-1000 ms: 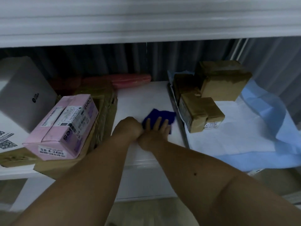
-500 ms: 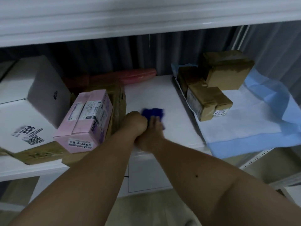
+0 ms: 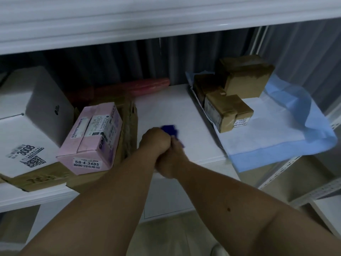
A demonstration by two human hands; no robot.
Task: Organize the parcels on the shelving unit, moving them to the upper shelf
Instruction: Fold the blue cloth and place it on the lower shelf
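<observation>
Both our hands have drawn in close over the last second, and the small blue parcel (image 3: 170, 129) that lay flat under spread fingers is now bunched up; our left hand (image 3: 156, 140) is curled over it, our right hand (image 3: 170, 159) tucked under and against the left, its fingers hidden so we cannot tell their set. That reads as a pickup nearly made, with the lift to the upper shelf (image 3: 166, 21) still ahead; the parcel sits mid-board on the white shelf (image 3: 166, 108), near the front edge. Room is fair: bare board behind it, the pink box (image 3: 90, 137) close on the left, the brown boxes (image 3: 228, 111) well off right; the upper shelf's lip overhangs, so we'd back out before rising.
</observation>
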